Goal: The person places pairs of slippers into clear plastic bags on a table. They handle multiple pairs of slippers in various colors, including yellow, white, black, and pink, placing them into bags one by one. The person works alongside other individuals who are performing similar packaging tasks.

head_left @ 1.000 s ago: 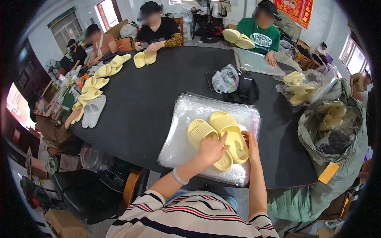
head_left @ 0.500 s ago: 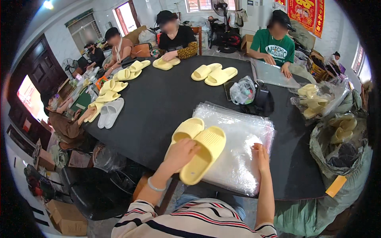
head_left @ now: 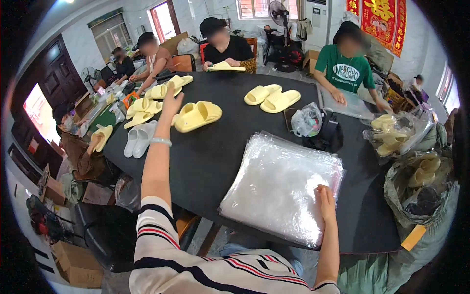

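Note:
My left arm stretches far forward over the table. Its left hand [head_left: 172, 104] is open, fingers extended, right beside a pair of pale yellow slippers [head_left: 198, 116] whose toes point right. The fingertips overlap another yellow pair [head_left: 177, 84] behind; whether they touch it I cannot tell. My right hand [head_left: 326, 202] lies at the right edge of a stack of clear plastic bags [head_left: 279, 191], with thumb and fingers drawn together on the edge. White slippers [head_left: 140, 139] and more yellow slippers [head_left: 143, 109] stand left of my left hand.
Two yellow slippers [head_left: 272, 98] lie on the black table [head_left: 196, 171]. A tied plastic bag [head_left: 307, 120] sits beside a black object. At right are bagged slippers [head_left: 389, 132] and a large sack [head_left: 423, 196]. A person in green [head_left: 347, 68] handles clear plastic; another [head_left: 225, 49] holds a slipper.
My left hand has carried the yellow slippers from over the bags to the far left and let go. My right hand has stayed at the stack's edge. The person opposite has lifted a slipper.

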A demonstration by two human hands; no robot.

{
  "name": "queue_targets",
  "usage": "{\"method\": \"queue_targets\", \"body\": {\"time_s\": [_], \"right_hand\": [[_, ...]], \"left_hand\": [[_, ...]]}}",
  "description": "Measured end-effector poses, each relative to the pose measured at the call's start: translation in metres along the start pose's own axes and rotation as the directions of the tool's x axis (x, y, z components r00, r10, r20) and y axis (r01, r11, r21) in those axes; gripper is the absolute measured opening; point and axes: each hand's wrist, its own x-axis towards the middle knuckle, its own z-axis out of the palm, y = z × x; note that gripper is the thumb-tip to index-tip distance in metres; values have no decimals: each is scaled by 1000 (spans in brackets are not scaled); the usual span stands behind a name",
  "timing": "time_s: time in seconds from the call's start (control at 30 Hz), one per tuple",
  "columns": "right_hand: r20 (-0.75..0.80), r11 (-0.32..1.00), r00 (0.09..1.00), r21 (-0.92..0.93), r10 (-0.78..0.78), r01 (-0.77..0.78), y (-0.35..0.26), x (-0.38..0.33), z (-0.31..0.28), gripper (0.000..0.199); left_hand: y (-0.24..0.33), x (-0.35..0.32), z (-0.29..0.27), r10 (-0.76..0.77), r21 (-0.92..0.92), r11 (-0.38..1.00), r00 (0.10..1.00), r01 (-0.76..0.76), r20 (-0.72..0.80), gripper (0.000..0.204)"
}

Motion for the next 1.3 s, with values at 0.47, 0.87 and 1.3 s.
{"method": "queue_targets", "body": {"time_s": [0.47,0.87,1.3], "right_hand": [[-51,971,991,-214,-121,107,3,-3,6,30],[-243,904,885,-265,-398,334,6,61,-156,55],[-738,804,668,-453,-95,-385,-3,178,-338,80]], "left_hand": [[189,-232,102,251,-58,954,674,-295,695,61],[198,-288,124,164,102,937,680,-333,714,62],[187,-293,125,173,104,940,717,-325,676,64]]}}
